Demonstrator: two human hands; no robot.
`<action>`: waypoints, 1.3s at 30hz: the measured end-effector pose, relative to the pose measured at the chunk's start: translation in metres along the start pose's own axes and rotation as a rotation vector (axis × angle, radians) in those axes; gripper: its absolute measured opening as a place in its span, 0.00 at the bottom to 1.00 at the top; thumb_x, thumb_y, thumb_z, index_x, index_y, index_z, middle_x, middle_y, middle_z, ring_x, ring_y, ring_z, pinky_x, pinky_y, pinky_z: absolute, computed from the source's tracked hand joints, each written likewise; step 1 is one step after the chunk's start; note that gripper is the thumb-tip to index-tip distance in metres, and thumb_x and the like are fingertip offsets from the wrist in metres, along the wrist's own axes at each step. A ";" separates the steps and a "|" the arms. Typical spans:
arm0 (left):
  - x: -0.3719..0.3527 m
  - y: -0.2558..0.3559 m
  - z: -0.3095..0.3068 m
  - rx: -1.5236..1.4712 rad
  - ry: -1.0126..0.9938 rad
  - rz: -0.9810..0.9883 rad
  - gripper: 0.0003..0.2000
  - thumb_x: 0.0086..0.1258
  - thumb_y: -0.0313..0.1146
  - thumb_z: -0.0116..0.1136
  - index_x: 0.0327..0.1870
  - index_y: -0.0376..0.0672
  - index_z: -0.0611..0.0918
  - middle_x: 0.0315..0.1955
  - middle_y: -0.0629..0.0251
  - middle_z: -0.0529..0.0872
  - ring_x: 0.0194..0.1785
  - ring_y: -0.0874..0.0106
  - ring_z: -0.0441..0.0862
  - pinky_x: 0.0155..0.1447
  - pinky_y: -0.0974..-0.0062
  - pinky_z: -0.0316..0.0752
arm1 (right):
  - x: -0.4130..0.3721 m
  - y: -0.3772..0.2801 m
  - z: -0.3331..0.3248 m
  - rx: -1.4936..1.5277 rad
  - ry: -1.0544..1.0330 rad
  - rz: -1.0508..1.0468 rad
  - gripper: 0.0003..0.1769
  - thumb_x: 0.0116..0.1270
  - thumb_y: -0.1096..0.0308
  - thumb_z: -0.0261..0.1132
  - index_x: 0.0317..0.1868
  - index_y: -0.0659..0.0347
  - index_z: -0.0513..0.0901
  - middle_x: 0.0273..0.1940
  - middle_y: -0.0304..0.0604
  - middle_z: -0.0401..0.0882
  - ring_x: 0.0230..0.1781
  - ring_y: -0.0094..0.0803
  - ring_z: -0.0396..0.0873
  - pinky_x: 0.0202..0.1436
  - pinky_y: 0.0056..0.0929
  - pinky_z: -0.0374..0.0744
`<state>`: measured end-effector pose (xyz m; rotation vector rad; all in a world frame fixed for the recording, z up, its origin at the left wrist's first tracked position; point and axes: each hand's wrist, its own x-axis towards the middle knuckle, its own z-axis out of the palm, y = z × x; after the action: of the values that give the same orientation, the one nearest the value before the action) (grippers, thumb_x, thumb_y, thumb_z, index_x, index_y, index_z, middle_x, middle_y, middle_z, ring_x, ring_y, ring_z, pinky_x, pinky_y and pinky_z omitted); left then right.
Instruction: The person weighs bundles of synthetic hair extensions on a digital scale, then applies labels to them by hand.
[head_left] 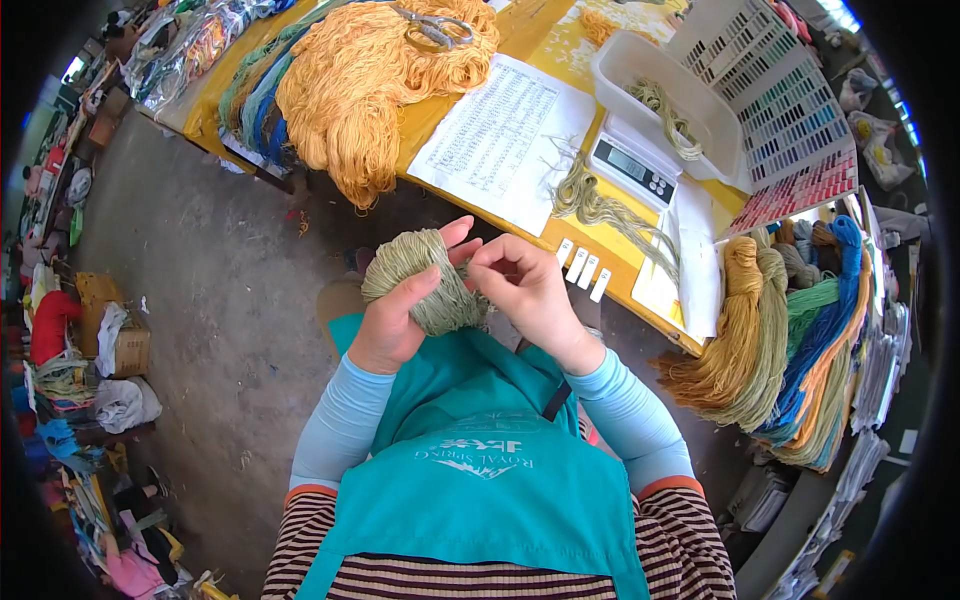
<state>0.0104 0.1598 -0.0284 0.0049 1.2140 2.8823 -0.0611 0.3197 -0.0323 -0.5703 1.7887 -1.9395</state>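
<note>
A hank of pale green thread is looped around my left hand, whose fingers and thumb grip it above my lap. My right hand is beside it, thumb and index finger pinched together at the right side of the hank. Whatever strand lies in that pinch is too fine to make out. On the table just beyond my hands, a loose bundle of the same green thread trails over the edge. More green thread lies in a white plastic tub on a digital scale.
On the yellow table are a large pile of orange yarn, scissors, a printed sheet and several small white tags. A thread colour chart stands at right. Coloured hanks hang at the table's right end.
</note>
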 end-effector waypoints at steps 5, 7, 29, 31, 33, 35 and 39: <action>0.001 -0.006 -0.002 0.053 -0.004 0.014 0.27 0.72 0.32 0.52 0.71 0.34 0.68 0.70 0.55 0.70 0.72 0.63 0.68 0.74 0.64 0.64 | -0.001 -0.005 0.000 -0.072 -0.112 0.000 0.06 0.67 0.74 0.68 0.43 0.65 0.82 0.39 0.33 0.81 0.32 0.14 0.72 0.36 0.15 0.73; 0.000 -0.008 0.000 0.045 0.022 0.025 0.26 0.72 0.31 0.53 0.70 0.34 0.69 0.67 0.56 0.74 0.70 0.64 0.71 0.72 0.65 0.66 | -0.003 0.001 0.003 0.025 -0.035 -0.011 0.05 0.67 0.74 0.68 0.41 0.65 0.82 0.39 0.33 0.82 0.33 0.13 0.73 0.36 0.15 0.73; -0.027 0.017 -0.027 0.161 0.043 -0.144 0.15 0.66 0.29 0.57 0.52 0.35 0.79 0.22 0.71 0.74 0.22 0.80 0.68 0.34 0.74 0.72 | 0.033 -0.050 -0.008 -0.004 -0.528 0.089 0.09 0.72 0.67 0.63 0.41 0.64 0.86 0.31 0.30 0.81 0.28 0.13 0.71 0.31 0.15 0.70; -0.046 0.017 -0.071 0.119 -0.002 -0.277 0.04 0.68 0.30 0.56 0.35 0.40 0.77 0.15 0.74 0.68 0.19 0.80 0.64 0.31 0.75 0.68 | 0.043 -0.097 -0.016 0.032 -0.493 0.240 0.09 0.72 0.67 0.62 0.41 0.63 0.87 0.30 0.31 0.82 0.24 0.13 0.71 0.27 0.15 0.70; -0.064 0.021 -0.106 -0.162 -0.111 -0.079 0.12 0.72 0.32 0.53 0.26 0.45 0.71 0.13 0.76 0.63 0.16 0.82 0.59 0.27 0.76 0.62 | 0.062 -0.129 -0.032 0.141 -0.396 0.098 0.12 0.75 0.62 0.59 0.47 0.61 0.85 0.23 0.25 0.74 0.16 0.11 0.58 0.18 0.14 0.55; -0.089 0.038 -0.128 -0.306 0.086 0.037 0.14 0.77 0.35 0.48 0.26 0.47 0.68 0.14 0.78 0.59 0.15 0.83 0.55 0.27 0.77 0.58 | 0.084 -0.175 -0.057 0.105 -0.300 -0.126 0.15 0.75 0.61 0.58 0.47 0.66 0.83 0.16 0.23 0.56 0.14 0.12 0.55 0.16 0.16 0.53; -0.139 0.058 -0.165 -0.441 0.237 0.198 0.13 0.83 0.39 0.40 0.34 0.46 0.71 0.16 0.78 0.61 0.17 0.84 0.57 0.30 0.78 0.62 | 0.122 -0.281 -0.118 0.240 0.005 -0.371 0.13 0.76 0.67 0.53 0.50 0.63 0.81 0.17 0.25 0.62 0.13 0.14 0.55 0.13 0.15 0.56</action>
<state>0.1469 -0.0009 -0.1022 -0.2401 0.5970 3.3382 -0.2399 0.3652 0.2391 -0.8596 1.5006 -2.3597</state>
